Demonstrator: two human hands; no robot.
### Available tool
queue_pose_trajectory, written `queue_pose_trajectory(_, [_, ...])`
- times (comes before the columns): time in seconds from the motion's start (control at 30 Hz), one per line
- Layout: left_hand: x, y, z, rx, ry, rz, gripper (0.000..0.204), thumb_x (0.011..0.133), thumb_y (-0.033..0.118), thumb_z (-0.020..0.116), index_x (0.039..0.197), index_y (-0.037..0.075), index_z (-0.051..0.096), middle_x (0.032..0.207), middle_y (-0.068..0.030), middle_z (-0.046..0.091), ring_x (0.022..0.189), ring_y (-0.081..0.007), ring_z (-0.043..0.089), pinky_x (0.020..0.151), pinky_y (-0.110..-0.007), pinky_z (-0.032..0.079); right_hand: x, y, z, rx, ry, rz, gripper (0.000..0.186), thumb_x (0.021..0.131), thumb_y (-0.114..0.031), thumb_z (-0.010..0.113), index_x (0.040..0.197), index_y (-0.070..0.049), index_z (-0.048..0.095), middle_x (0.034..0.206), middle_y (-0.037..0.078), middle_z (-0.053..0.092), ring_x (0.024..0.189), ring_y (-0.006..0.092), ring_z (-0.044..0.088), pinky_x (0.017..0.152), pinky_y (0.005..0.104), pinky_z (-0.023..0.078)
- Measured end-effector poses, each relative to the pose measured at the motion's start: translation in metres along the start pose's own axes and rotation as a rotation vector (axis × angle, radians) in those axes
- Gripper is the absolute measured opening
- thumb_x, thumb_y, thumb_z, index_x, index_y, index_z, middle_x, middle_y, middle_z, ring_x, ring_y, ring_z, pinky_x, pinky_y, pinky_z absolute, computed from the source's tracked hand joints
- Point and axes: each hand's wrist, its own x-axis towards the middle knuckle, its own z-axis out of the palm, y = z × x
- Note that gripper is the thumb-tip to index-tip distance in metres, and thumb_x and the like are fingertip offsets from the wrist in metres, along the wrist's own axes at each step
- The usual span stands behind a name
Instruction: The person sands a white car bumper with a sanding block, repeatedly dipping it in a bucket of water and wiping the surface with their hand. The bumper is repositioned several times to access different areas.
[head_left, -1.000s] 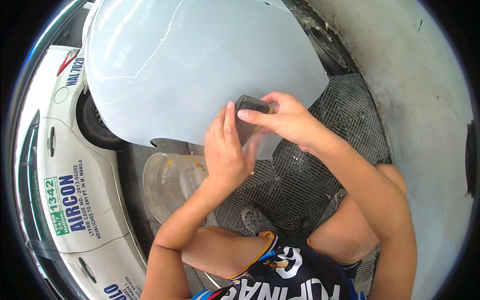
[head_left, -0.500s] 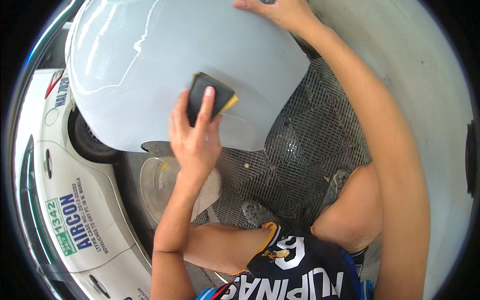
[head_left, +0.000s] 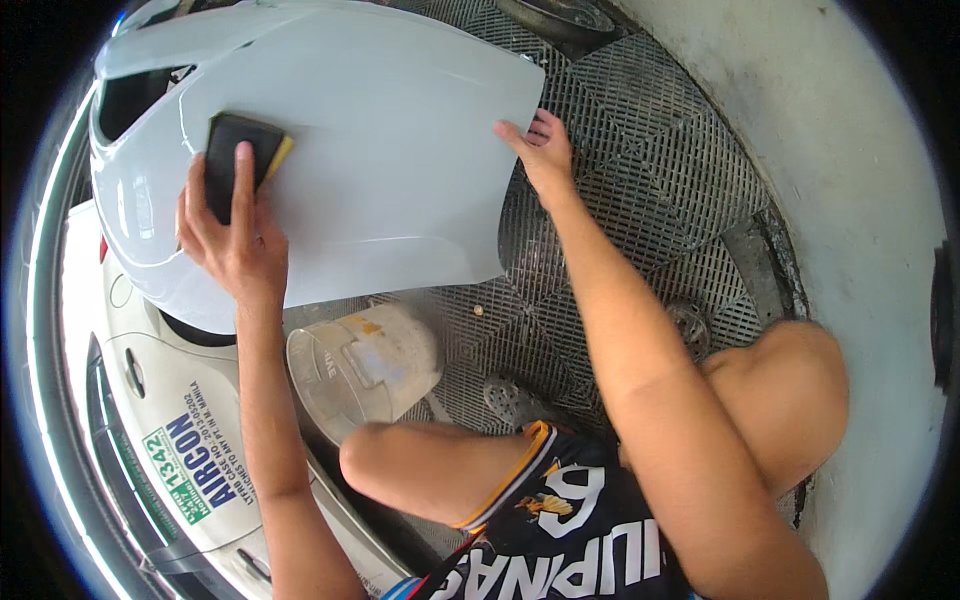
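Observation:
A glossy pale grey car bumper (head_left: 400,150) lies across the upper left, its curved outer face up. My left hand (head_left: 245,255) presses a black sanding block (head_left: 226,148) flat against it, index finger stretched along the top and the others round its sides. Yellow shows along the block's right edge. At the bumper's right end, my right hand (head_left: 545,158) grips the rim, thumb on top and the other fingers partly hidden past the edge.
A translucent plastic bucket (head_left: 345,350) stands below the bumper, by my knee. The white car (head_left: 160,370) flanks the left side. Dark grated mats (head_left: 650,150) cover the floor, and a pale wall (head_left: 840,200) curves along the right.
My left hand has slid the sanding block leftward over the bumper. My right hand has come down from the upper edge to the right end. The whole view has shifted as well.

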Motion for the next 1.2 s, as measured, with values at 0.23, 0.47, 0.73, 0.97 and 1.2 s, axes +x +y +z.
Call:
queue_pose_trajectory(0.23, [0.005, 0.051, 0.011, -0.062, -0.470, 0.413, 0.056, 0.080, 0.005, 0.068, 0.130, 0.030, 0.075, 0.144, -0.0025, 0.063, 0.129, -0.0274, 0.059, 0.110, -0.046, 0.046, 0.032, -0.031, 0.001, 0.657, -0.119, 0.365, 0.084, 0.093, -0.073, 0.062, 0.142, -0.005, 0.057, 0.131, 0.013, 0.065, 0.123, 0.0256, 0.060, 0.109, 0.0438, 0.042])
queue_pose_trajectory(0.47, [0.021, 0.140, 0.036, -0.294, -0.503, 0.807, 0.040, 0.089, 0.020, 0.062, 0.127, 0.016, 0.074, 0.148, -0.0047, 0.058, 0.134, -0.0298, 0.054, 0.121, -0.047, 0.038, 0.056, -0.048, -0.025, 0.459, -0.402, 0.386, 0.075, 0.096, -0.068, 0.061, 0.138, -0.006, 0.060, 0.129, 0.013, 0.066, 0.119, 0.0252, 0.060, 0.106, 0.0444, 0.044])
queue_pose_trajectory(0.73, [0.036, 0.156, 0.010, -0.236, -0.619, 0.671, 0.058, 0.077, 0.007, 0.066, 0.133, 0.022, 0.071, 0.156, -0.0023, 0.052, 0.140, -0.0293, 0.049, 0.123, -0.049, 0.035, 0.062, -0.039, -0.024, 0.465, -0.441, 0.394, 0.068, 0.099, -0.065, 0.057, 0.135, -0.007, 0.060, 0.129, 0.009, 0.066, 0.118, 0.0246, 0.061, 0.105, 0.0460, 0.045])
queue_pose_trajectory(0.97, [0.012, 0.172, 0.102, -0.249, -0.320, 0.741, 0.026, 0.086, 0.019, 0.067, 0.111, 0.015, 0.076, 0.133, -0.0039, 0.061, 0.130, -0.0263, 0.053, 0.121, -0.045, 0.036, 0.062, -0.033, -0.024, 0.470, -0.422, 0.321, 0.071, 0.097, -0.068, 0.056, 0.140, -0.012, 0.059, 0.135, 0.007, 0.063, 0.121, 0.0230, 0.059, 0.100, 0.0438, 0.044])
queue_pose_trajectory(1.2, [-0.011, 0.172, 0.122, -0.188, -0.386, 0.689, 0.041, 0.087, 0.017, 0.066, 0.126, 0.024, 0.074, 0.149, -0.0031, 0.056, 0.139, -0.0268, 0.050, 0.124, -0.047, 0.033, 0.083, -0.034, -0.023, 0.469, -0.437, 0.478, 0.074, 0.094, -0.069, 0.059, 0.136, -0.008, 0.061, 0.131, 0.009, 0.067, 0.121, 0.0250, 0.060, 0.104, 0.0448, 0.044])
